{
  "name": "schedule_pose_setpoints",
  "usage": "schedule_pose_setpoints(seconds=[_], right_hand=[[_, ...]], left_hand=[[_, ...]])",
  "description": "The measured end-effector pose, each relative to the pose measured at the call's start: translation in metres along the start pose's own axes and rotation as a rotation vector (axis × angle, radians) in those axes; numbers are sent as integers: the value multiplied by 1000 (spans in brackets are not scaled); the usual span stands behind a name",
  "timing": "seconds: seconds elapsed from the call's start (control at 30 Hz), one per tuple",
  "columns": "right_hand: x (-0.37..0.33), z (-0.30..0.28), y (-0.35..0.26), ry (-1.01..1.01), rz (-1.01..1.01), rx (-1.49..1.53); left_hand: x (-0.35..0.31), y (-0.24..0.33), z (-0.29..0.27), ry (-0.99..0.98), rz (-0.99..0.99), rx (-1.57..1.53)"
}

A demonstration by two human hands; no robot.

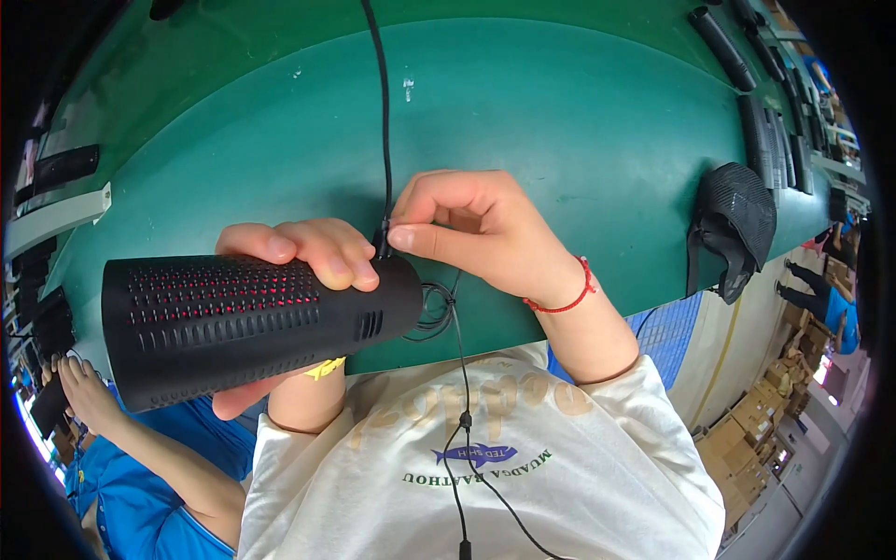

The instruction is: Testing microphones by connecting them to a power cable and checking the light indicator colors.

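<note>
My left hand (313, 245) is wrapped around a black cylindrical housing (233, 341), which lies on its side and slightly tilted above the table's near edge. Rows of small holes run along it, and red shows through some of them. Close by, my right hand (490, 229) pinches the end of a black cable (385, 121) between thumb and forefinger. That end meets the housing's side near its right end; whether it is fully seated cannot be seen. The cable runs away across the green table (560, 140).
A black mesh bag or cap (735, 219) lies at the table's right edge, with dark cylinders (775, 140) beyond. A coiled thin cord (434, 313) hangs by my shirt. At left, a co-worker's hand (89, 397) touches a dark object near a white bracket (61, 217).
</note>
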State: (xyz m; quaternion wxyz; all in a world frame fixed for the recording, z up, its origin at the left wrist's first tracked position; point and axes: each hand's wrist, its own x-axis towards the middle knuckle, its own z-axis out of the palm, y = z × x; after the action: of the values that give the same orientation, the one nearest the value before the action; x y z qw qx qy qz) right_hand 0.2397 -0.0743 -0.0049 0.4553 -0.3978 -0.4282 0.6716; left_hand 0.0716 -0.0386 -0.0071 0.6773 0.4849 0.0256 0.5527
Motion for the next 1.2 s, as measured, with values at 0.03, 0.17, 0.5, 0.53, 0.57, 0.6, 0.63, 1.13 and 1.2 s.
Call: schedule_pose_setpoints(seconds=[0.03, 0.17, 0.5, 0.53, 0.57, 0.6, 0.63, 1.13, 1.2], right_hand=[[0, 0, 0, 3, -4, 1], [0, 5, -2, 24, -183, -218], [-6, 22, -10, 31, -299, -422], [-6, 24, -8, 45, -300, -418], [-6, 26, -5, 83, -336, -495], [-6, 29, -2, 121, -372, -572], [-5, 30, 1, 160, -406, -651], [4, 26, 16, 213, -711, -799], [4, 27, 16, 216, -721, -789]], left_hand=[[0, -1, 1, -5, -1, 0], [-4, -1, 5, 138, 6, -48], [-3, 9, -4, 118, 111, 124], [-3, 8, -4, 109, 101, 120], [-3, 7, -3, 89, 106, 156], [-2, 6, -2, 67, 113, 192], [-2, 4, 0, 45, 120, 227], [-5, 20, 17, -186, 105, 637], [-5, 20, 17, -198, 104, 666]])
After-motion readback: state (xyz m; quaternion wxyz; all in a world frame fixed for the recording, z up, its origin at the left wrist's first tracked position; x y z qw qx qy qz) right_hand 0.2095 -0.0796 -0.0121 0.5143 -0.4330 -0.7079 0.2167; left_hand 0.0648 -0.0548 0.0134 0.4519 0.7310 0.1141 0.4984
